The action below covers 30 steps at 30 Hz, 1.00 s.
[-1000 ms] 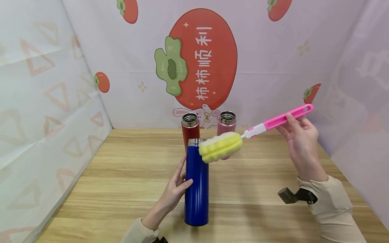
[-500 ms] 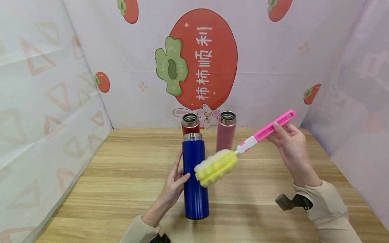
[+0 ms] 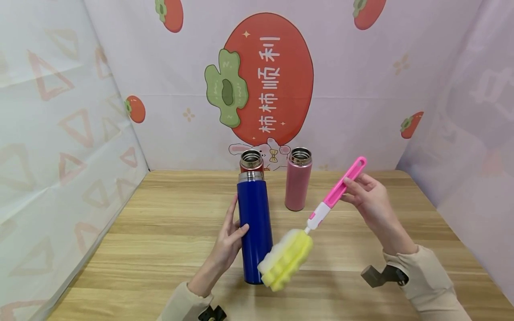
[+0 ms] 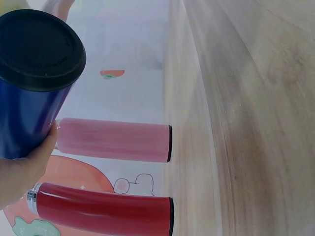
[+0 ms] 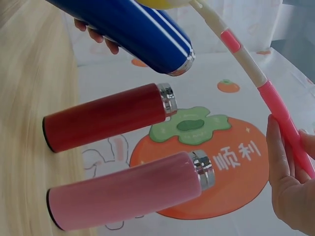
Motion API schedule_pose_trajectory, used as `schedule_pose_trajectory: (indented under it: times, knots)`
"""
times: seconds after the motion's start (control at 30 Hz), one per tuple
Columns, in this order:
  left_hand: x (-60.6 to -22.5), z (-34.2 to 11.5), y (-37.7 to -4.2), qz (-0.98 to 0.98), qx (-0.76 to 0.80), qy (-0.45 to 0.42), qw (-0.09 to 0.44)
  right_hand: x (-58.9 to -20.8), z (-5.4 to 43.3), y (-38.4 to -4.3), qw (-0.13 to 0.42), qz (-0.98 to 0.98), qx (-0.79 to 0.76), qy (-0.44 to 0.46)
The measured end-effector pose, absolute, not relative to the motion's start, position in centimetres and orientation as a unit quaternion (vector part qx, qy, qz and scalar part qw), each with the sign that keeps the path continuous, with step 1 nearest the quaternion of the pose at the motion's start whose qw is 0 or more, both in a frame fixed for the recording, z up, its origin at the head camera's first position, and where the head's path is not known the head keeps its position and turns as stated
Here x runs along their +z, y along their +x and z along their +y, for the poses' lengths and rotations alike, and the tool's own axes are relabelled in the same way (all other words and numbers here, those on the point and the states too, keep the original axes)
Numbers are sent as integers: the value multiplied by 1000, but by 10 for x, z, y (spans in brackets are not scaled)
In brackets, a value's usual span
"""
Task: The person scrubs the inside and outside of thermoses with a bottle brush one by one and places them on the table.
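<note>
My left hand [image 3: 228, 246] grips the blue thermos bottle [image 3: 255, 223] by its side, its uncapped steel mouth up. The bottle leans a little, and its black base [image 4: 42, 46] is off the table in the left wrist view. With thumb and fingers my right hand [image 3: 370, 206] pinches the pink handle of a bottle brush [image 3: 319, 216]. The brush slants down to the left, its yellow and white sponge head [image 3: 286, 261] by the lower part of the blue bottle, overlapping it in the head view. Whether they touch I cannot tell.
Behind the blue bottle stands an uncapped red bottle [image 5: 106, 118], mostly hidden in the head view. To its right is an uncapped pink bottle [image 3: 298, 187], upright on the wooden table [image 3: 160, 232]. Printed cloth [image 3: 349, 89] hangs at the back and sides.
The brush has swung down, its sponge head dropping from near the blue bottle's mouth to near its base. My right hand moved left and down. The blue bottle rose slightly and tilted left.
</note>
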<state>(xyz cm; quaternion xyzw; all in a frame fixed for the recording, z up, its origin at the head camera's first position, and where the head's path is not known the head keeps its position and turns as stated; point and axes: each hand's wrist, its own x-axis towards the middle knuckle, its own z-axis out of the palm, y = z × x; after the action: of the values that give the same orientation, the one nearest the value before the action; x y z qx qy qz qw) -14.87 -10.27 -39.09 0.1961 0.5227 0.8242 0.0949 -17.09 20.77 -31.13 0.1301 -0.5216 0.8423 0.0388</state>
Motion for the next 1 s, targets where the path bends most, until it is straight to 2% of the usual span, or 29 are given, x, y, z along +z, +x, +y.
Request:
schedule_pose_trajectory:
  times: [0.37, 0.77, 1.0]
  knots:
    - [-390, -104, -147, 528, 821, 195, 95, -317, 203, -171, 28, -560, 816, 142]
    - [-397, -105, -143, 530, 813, 210, 120, -306, 210, -182, 94, -483, 866, 91]
    - [-399, -106, -142, 536, 802, 224, 139, -298, 211, -190, 126, -434, 886, 105]
